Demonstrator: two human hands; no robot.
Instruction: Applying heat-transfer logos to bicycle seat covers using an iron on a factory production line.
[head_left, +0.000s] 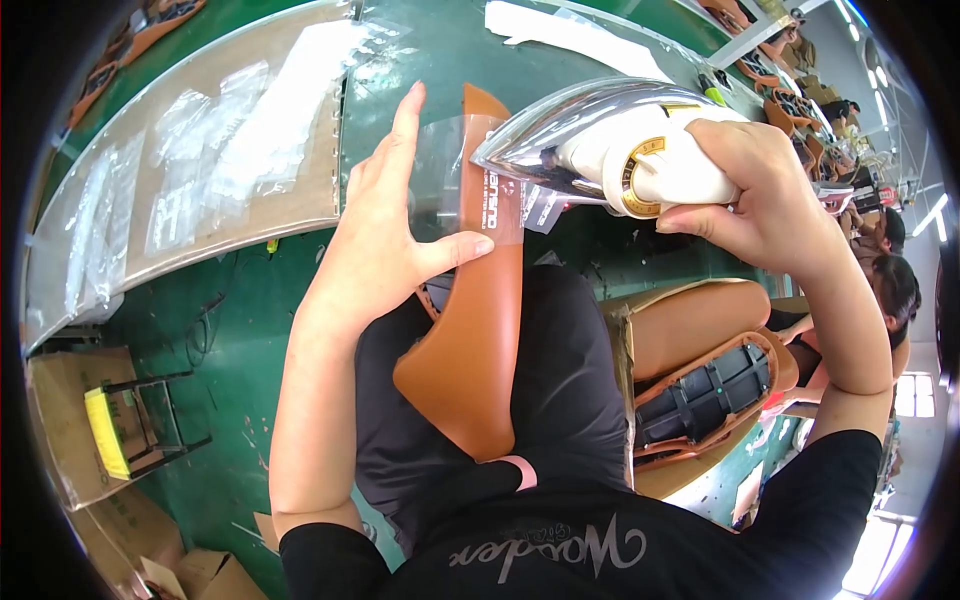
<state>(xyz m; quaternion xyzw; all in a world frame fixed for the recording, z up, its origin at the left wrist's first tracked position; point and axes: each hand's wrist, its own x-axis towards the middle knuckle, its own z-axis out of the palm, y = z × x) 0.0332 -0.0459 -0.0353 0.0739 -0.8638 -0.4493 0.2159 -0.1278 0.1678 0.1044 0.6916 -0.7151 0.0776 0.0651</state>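
Observation:
A brown leather-look piece (465,360), curved and wide at its lower end, rests against my lap and leans up to the table edge. Clear printed film (437,170) lies across its upper part. My left hand (385,215) is open beside it, fingers stretched upward and the thumb resting on the piece just below the film. In my right hand (755,190) is a clothes iron (590,140) with a shiny metal soleplate and white body. Its tip points left and lies at the film over the brown piece; whether it presses on it I cannot tell.
A table (345,290) with plastic bags (260,150) curves along the left. Right of my legs, an open carton (628,400) holds more brown parts (700,330). Boxes (75,400) and a black-framed stool with yellow (110,430) stand left. People work at the far right.

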